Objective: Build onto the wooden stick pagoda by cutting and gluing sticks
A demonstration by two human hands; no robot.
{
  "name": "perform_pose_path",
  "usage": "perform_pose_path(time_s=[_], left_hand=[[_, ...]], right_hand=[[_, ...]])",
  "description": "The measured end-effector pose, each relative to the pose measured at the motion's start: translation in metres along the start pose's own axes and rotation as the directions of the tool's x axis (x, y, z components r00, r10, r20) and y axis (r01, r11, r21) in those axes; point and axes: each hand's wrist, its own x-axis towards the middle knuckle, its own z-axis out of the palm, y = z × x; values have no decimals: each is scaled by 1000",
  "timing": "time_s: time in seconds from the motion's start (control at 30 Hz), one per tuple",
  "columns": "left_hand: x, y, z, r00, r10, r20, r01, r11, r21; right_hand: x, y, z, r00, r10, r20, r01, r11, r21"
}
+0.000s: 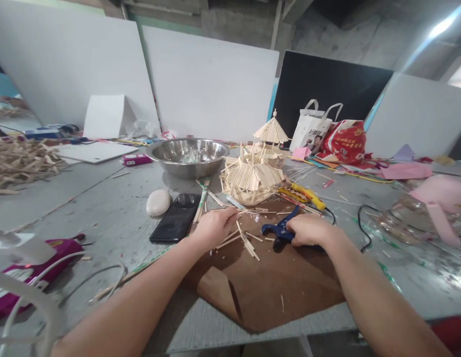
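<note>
Sticks (247,244) of pale wood lie scattered on a brown sheet (290,282) between two bare hands, as I watch over the remote feed. They look light, stiff and dry, and I judge them easy to snap if bent; a fingertip pinch near the middle of one should suit best. The left hand (215,225) has thumb and fingers drawn together at their far edge, but I cannot tell whether a stick is pinched there. The right hand (310,229) grasps the handle of a blue cutter (278,231), its head pointing toward the sticks. That tool looks rigid and heavier than the wood, best taken by the handle, clear of its head.

Just beyond the hands stands a tiered stick model (252,176) with a pointed roof; I would expect it to be fragile and would lift it from its base. Beside it rests a yellow tool (308,196) with a black cord. To the left, a dark phone (176,218) and a white oval case (158,203) lie on the gray counter (118,198), with a steel bowl (193,171) behind them.
</note>
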Motion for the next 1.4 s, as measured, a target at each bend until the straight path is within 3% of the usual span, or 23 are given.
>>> perform_pose_path(time_s=[0.17, 0.33, 0.47, 0.6, 0.7, 0.8, 0.9, 1.03, 1.17, 1.33, 1.4], left_hand=[[0, 0, -1, 1000, -1, 3, 1, 1000, -6], [0, -1, -1, 1000, -22, -6, 21, 994, -109], [1, -1, -1, 997, -53, -53, 40, 976, -214], [1, 2, -1, 988, -107, -113, 55, 920, -388], [0, 6, 0, 976, -162, -147, 62, 848, -526], [-1, 12, 3, 968, -198, -151, 65, 785, -617], [-2, 18, 5, 971, -221, -93, 109, 753, -649], [-1, 21, 7, 953, -282, -112, 140, 736, -662], [-1, 24, 9, 947, -293, -128, 121, 699, -705], [-3, 29, 5, 957, -273, -103, 95, 626, -774], [-3, 29, 4, 958, -276, -79, 104, 591, -800]], right_hand=[[2, -6, -3, 997, -25, -76, 31, 997, 71], [-2, 5, -7, 986, -52, -160, 97, 952, 289], [-6, 11, -10, 954, -91, -287, 232, 829, 509], [-6, 7, -9, 898, -17, -440, 332, 681, 652], [-3, -4, -5, 886, 31, -462, 397, 463, 792], [1, -20, 0, 902, 56, -429, 418, 142, 897], [5, -36, 4, 915, 119, -385, 401, -180, 898], [9, -55, 3, 937, 136, -322, 349, -422, 837], [5, -66, -1, 915, 171, -366, 403, -455, 794], [2, -70, 3, 928, -99, -360, 307, -344, 887], [2, -69, 6, 919, -143, -366, 304, -331, 893]])
